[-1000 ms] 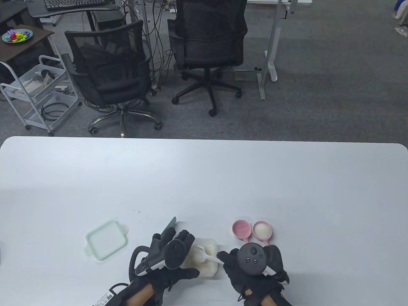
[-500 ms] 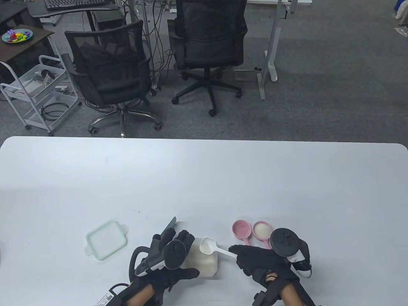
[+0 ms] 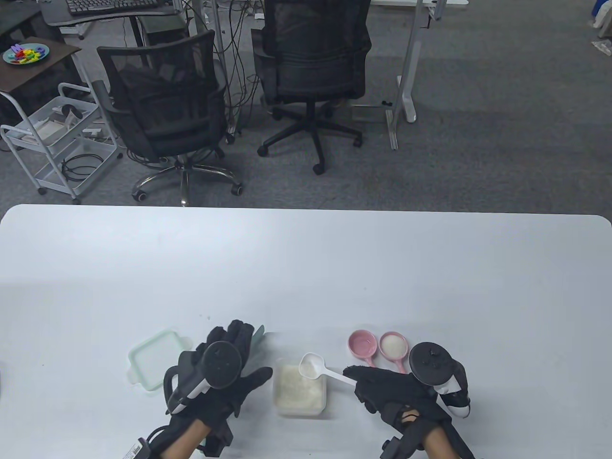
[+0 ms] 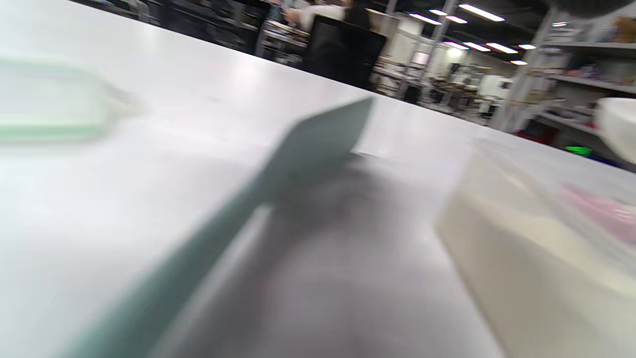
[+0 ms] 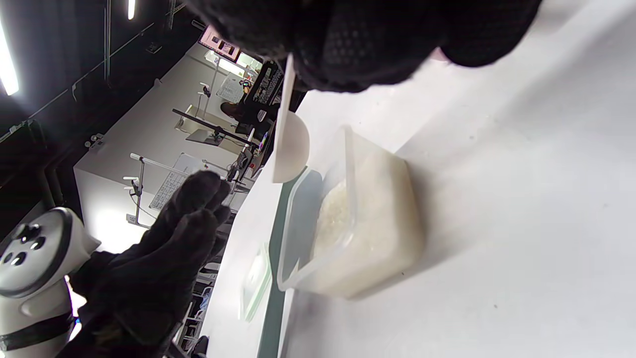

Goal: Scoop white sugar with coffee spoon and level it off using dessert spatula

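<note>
A clear tub of white sugar point(image 3: 300, 393) stands near the table's front edge. My right hand point(image 3: 357, 378) pinches the handle of the white coffee spoon point(image 3: 311, 366) and holds its bowl, with sugar in it, above the tub's far right corner. The spoon point(image 5: 290, 149) and tub point(image 5: 357, 219) also show in the right wrist view. My left hand point(image 3: 251, 351) is left of the tub, fingers stretched out flat over the green dessert spatula point(image 3: 260, 333), which lies on the table. Only its tip shows there. The left wrist view shows its blade point(image 4: 318, 144) lying flat. I cannot tell whether the fingers touch it.
The tub's mint-green lid point(image 3: 158, 358) lies left of my left hand. Two small pink handled bowls stand right of the tub, one pink inside point(image 3: 362, 343), one holding white sugar point(image 3: 393, 345). Office chairs stand beyond the table's far edge.
My right hand turned and lifted the spoon out of the tub with sugar in it. My left hand moved left, away from the tub, and spread flat over the spatula.
</note>
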